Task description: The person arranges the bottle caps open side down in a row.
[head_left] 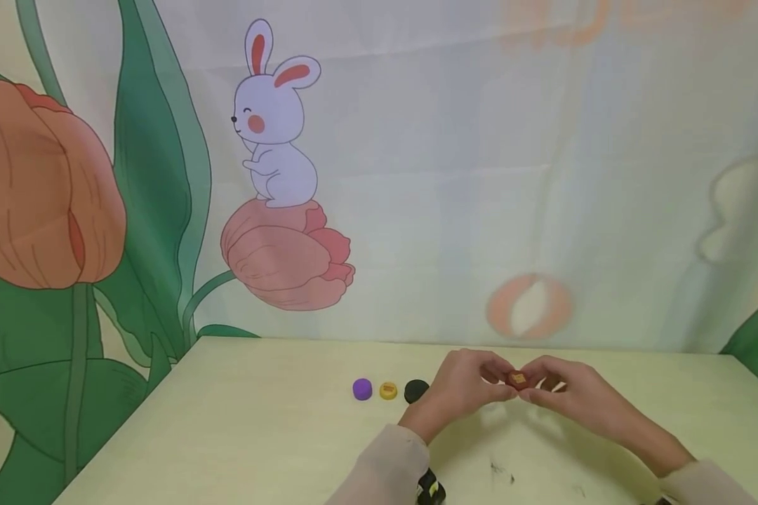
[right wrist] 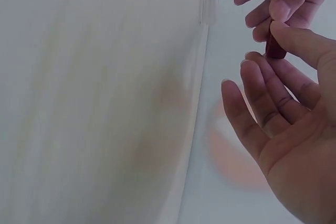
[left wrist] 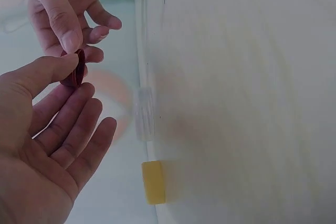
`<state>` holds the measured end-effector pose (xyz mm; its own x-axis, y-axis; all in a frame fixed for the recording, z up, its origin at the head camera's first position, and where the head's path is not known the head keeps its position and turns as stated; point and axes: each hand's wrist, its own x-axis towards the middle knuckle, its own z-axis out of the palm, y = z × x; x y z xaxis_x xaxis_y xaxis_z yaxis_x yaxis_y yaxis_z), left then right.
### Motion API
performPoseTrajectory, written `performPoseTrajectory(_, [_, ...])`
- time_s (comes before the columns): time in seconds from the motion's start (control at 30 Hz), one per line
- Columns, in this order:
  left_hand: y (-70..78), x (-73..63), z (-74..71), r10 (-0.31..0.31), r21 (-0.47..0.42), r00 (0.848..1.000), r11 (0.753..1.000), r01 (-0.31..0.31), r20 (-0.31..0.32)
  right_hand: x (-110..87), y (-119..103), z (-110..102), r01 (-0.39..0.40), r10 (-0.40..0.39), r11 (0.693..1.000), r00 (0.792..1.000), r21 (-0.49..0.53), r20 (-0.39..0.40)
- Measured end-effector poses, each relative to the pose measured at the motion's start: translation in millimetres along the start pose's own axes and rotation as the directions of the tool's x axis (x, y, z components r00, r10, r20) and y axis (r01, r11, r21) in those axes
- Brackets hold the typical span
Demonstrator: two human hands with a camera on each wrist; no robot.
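Between the two hands, raised over the far part of the table, is a small dark red bottle cap with yellowish print on its top. My left hand pinches it from the left, and my right hand pinches it from the opposite side. In the left wrist view the cap is turned edge-on, its hollow side partly showing. Thumb and index fingertips of the left hand meet at it. From the right wrist, the cap shows under the thumb of the right hand.
A purple cap, a yellow cap and a black cap stand in a row left of the hands; the left hand partly covers the black one. A clear cap stands near a yellow block-like cap. Behind the table hangs a printed cloth.
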<state>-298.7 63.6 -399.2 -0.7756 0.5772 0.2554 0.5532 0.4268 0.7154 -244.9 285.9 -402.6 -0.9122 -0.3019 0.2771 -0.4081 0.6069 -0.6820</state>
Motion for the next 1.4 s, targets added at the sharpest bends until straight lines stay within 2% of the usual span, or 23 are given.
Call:
performPoseTrajectory(0.27, [-9.0,9.3,-0.2,-0.008,0.098,0.999,0.995,0.005,0.031,11.9,8.6,4.1,-0.019,0.019,1.000,0.999,-0.010,0.040])
performPoseTrajectory(0.6, [-7.2,19.1,1.6,-0.007,0.170,0.995,0.985,-0.011,0.103,14.9,14.1,-0.3,-0.076,0.075,0.997,0.992,-0.002,0.103])
performPoseTrajectory(1.1, [-8.5,23.9,5.6,-0.009,0.253,0.982,0.967,-0.040,0.191,13.6,24.3,3.8,-0.079,0.070,0.995,0.985,0.055,0.155])
performPoseTrajectory(1.4, [-10.0,23.6,9.1,-0.022,0.295,0.975,0.954,-0.046,0.222,10.4,24.8,4.9,-0.073,0.066,0.997,0.984,0.040,0.165])
